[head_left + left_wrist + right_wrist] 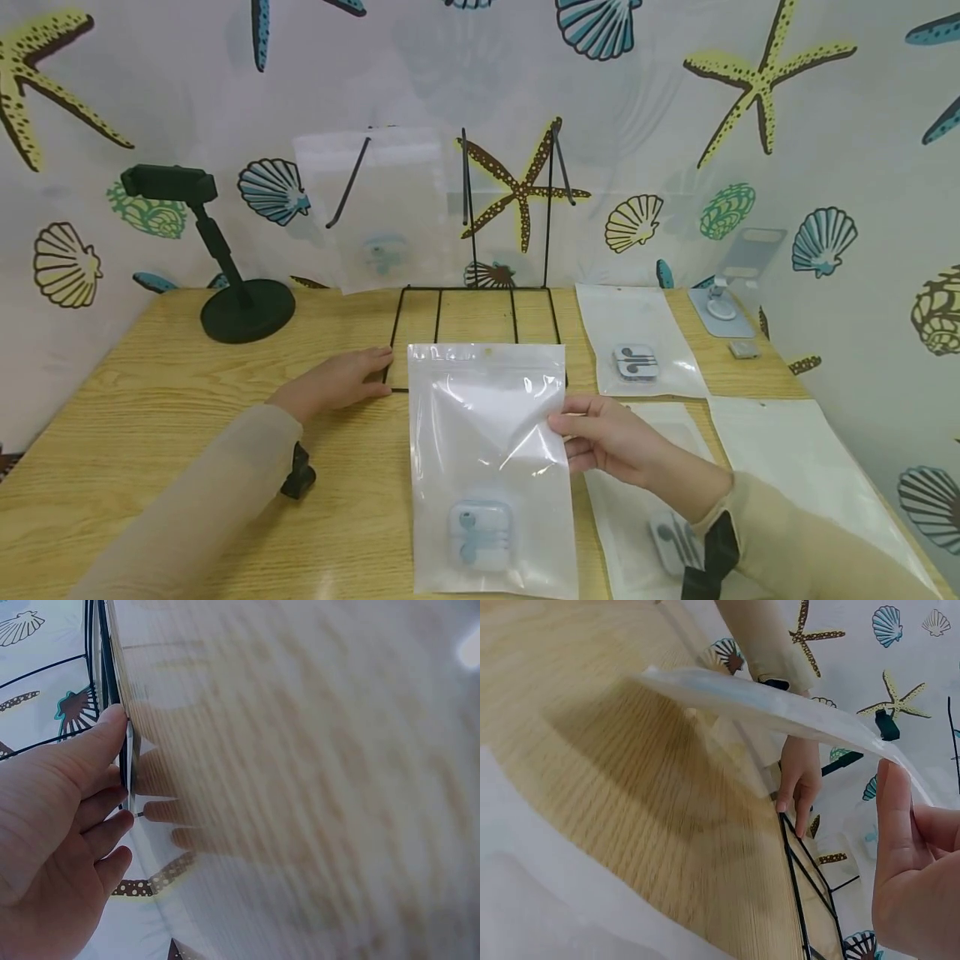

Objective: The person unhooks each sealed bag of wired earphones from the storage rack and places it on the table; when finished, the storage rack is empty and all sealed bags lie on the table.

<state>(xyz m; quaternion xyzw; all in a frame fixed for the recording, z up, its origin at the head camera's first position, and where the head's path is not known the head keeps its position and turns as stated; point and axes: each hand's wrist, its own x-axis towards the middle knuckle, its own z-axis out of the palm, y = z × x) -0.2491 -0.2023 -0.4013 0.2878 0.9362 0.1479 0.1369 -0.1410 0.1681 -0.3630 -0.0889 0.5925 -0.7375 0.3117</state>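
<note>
A clear-fronted zip bag (pixel 487 425) with blue earphones in a clear case (pixel 481 536) stands tilted above the table. My right hand (pixel 611 442) pinches its right edge between thumb and fingers; the right wrist view shows the bag (pixel 780 709) edge-on, with that hand (pixel 919 870) at its side. A black wire rack (pixel 438 317) stands behind, its base partly hidden by the bag. At the base's left side, my left hand (pixel 333 383) grips the wire; the left wrist view has the thumb and curled fingers of this hand (pixel 67 802) on it.
Another bagged earphone set (pixel 382 208) hangs on the rack's left hook. Bags with earphones (pixel 637 342) lie at the right, beside a further white bag (pixel 795 450). A black phone stand (pixel 247 310) is at the back left, a pale folding stand (pixel 723 310) at the back right.
</note>
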